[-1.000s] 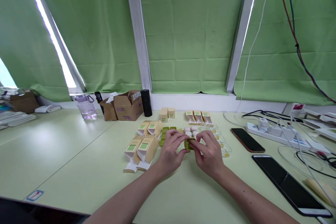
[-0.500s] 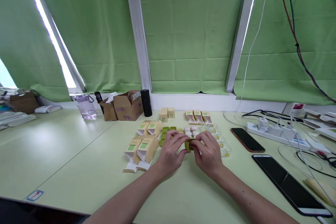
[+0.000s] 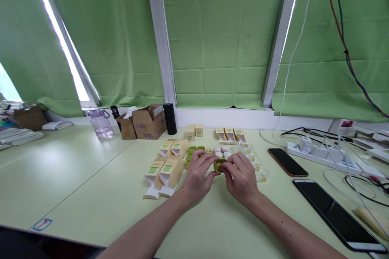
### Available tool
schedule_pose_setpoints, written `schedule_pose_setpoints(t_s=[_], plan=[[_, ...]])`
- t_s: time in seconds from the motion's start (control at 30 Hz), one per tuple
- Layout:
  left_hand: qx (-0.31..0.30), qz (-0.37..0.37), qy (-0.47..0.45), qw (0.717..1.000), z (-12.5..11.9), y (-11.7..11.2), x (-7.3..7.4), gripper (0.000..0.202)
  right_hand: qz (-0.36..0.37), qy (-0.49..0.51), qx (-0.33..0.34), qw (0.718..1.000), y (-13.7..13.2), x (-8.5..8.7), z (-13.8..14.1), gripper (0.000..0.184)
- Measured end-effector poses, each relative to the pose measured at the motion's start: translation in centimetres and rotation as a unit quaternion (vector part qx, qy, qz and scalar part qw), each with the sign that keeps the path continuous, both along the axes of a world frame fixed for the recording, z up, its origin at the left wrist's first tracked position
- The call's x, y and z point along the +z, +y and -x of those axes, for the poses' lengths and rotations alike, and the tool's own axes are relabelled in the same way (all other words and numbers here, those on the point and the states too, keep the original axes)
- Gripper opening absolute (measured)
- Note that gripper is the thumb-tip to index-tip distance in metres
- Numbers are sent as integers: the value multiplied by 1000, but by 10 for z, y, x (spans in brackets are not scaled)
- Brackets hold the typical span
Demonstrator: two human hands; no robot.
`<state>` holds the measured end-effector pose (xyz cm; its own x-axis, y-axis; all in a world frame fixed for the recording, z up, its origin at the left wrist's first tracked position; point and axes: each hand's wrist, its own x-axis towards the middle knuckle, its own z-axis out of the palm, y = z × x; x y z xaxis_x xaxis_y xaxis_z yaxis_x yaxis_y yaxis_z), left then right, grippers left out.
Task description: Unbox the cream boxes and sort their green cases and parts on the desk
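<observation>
Between my fingertips, a small olive-green plastic case (image 3: 218,166) is held up over the table, its hollow side partly showing. My left hand (image 3: 197,177) pinches its left side with thumb and fingers. On its other side my right hand (image 3: 242,179) grips the rim, fingertips curled at the opening; anything inside is hidden. Just behind my left hand stand similar green cases (image 3: 191,154), partly covered by it. Small yellow pieces (image 3: 208,151) and pale pink-white blocks (image 3: 224,149) lie beyond my hands. Clear plastic pieces with yellow centres (image 3: 261,173) are beside my right hand.
Open cream cartons with green labels (image 3: 170,171) stand left of my hands; more cartons (image 3: 230,136) sit at the back. A brown cardboard box (image 3: 148,123), black cylinder (image 3: 169,119) and purple bottle (image 3: 101,123) line the wall. Phones (image 3: 337,212) and a power strip (image 3: 322,154) with cables occupy the right.
The green case has tilted slightly, showing more of its hollow side. Both hands keep nearly the same grip and place; the whole view has shifted a little.
</observation>
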<state>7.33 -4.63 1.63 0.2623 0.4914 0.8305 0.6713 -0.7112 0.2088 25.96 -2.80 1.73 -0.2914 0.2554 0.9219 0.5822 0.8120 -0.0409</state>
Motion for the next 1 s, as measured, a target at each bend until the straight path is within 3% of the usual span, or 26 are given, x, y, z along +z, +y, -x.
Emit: schedule_pose_setpoints(t_s=[1.0], plan=[[10, 4, -12, 1000, 2, 1, 0, 45, -24, -2, 3, 1000, -1, -1, 1, 14]])
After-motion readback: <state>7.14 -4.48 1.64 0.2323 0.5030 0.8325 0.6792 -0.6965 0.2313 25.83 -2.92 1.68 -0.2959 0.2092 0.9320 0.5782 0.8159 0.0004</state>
